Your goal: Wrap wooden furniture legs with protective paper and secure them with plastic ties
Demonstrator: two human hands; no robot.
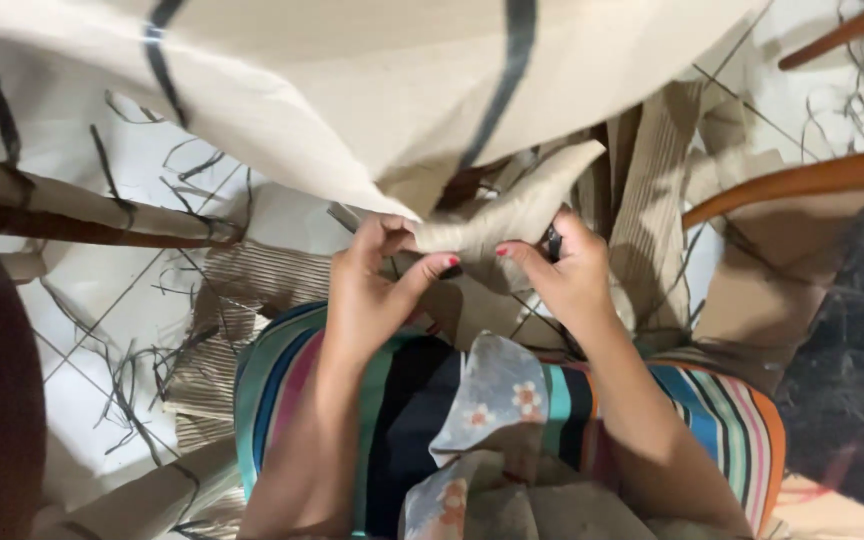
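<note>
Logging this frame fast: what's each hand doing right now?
Left hand: closed, pinching the cardboard strip.
Right hand: closed on the same strip; a dark object partly shows behind its fingers, unclear what.

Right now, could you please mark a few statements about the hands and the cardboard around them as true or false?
1. Both hands grip one strip of cardboard. True.
2. The left hand rests flat on the floor. False: it pinches the strip's end.
3. The right hand has red-painted nails. True.
4. The person's lap is covered by plain white cloth. False: a striped, many-coloured fabric covers it.
5. Thin dark shreds lie on the pale tiled floor. True.
</note>
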